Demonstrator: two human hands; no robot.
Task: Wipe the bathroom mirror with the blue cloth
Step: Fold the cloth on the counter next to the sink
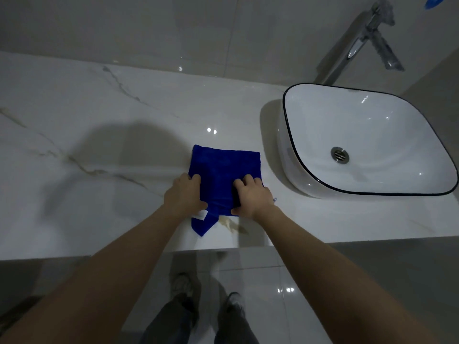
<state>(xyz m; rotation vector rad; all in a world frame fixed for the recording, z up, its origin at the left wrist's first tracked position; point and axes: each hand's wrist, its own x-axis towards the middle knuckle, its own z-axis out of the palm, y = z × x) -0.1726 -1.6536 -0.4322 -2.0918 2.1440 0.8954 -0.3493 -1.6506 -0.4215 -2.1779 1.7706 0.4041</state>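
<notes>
The blue cloth (223, 167) lies folded on the white marble counter (99, 125), just left of the basin. My left hand (185, 194) grips the cloth's near left edge, fingers curled over it, with a white label showing under the hand. My right hand (250, 194) grips the near right part, fingers bunching the fabric and the thumb along its near edge. One loose corner of the cloth hangs toward the counter's front edge. The mirror is not in view.
A white basin with a dark rim (367, 192) stands on the counter at the right, with a chrome tap (352, 48) behind it. A tiled wall (173, 28) rises behind the counter. Below the counter's front edge are glossy floor tiles and my feet (206, 294).
</notes>
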